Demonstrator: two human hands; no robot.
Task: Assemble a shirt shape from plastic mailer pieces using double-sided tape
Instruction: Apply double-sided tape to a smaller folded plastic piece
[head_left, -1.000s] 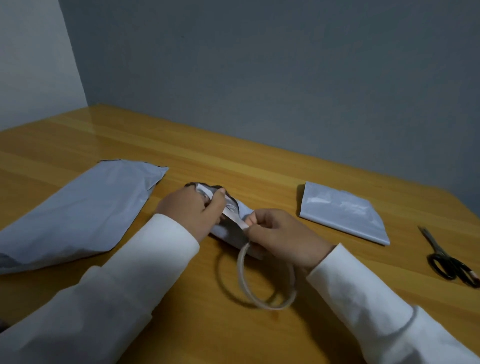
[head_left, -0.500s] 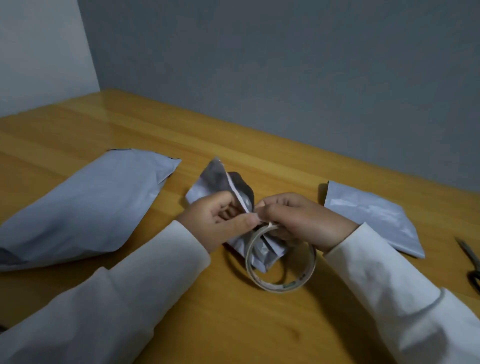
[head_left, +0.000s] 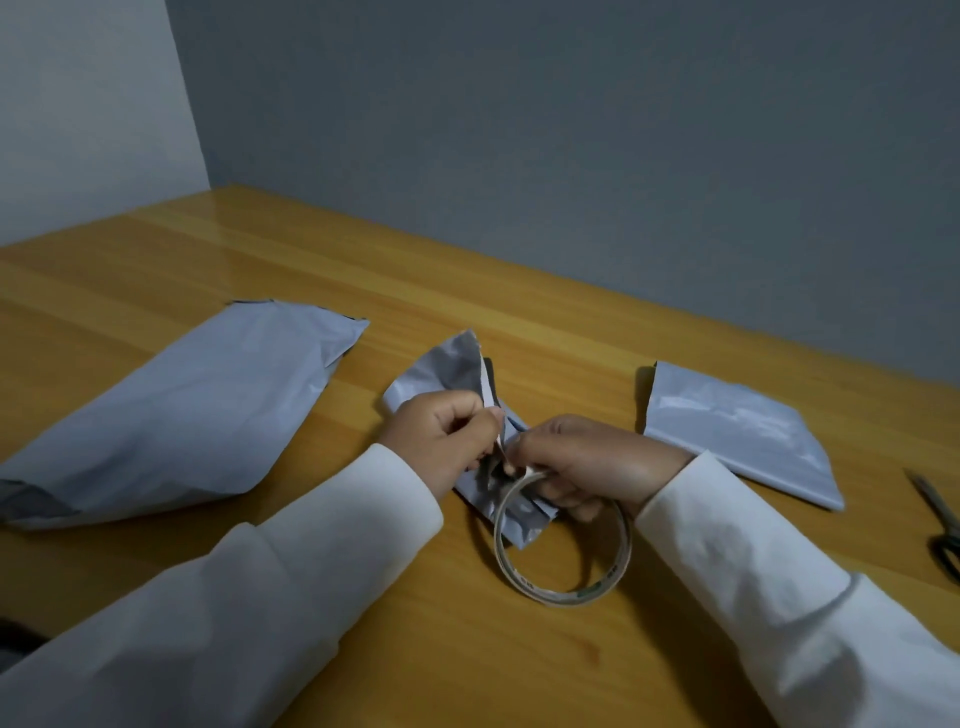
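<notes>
Since half a second ago both hands have drawn closer, so my left hand (head_left: 441, 441) pinches the small crumpled grey plastic mailer piece (head_left: 447, 371) above the wooden bench (head_left: 519, 312), long axis pointing away, while my right hand (head_left: 587, 462) grips the thin white double-sided tape ring (head_left: 563, 545) touching it.

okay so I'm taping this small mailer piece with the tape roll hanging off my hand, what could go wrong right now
1. The small mailer piece is crumpled between both hands, left hand and right hand; the tape strip could land on a wrinkle or stick to itself.
2. The tape roll dangles from the right hand, so its weight may pull the strip askew.
3. The scissors lie far off at the table's right edge, awkward to reach with both hands busy.
</notes>
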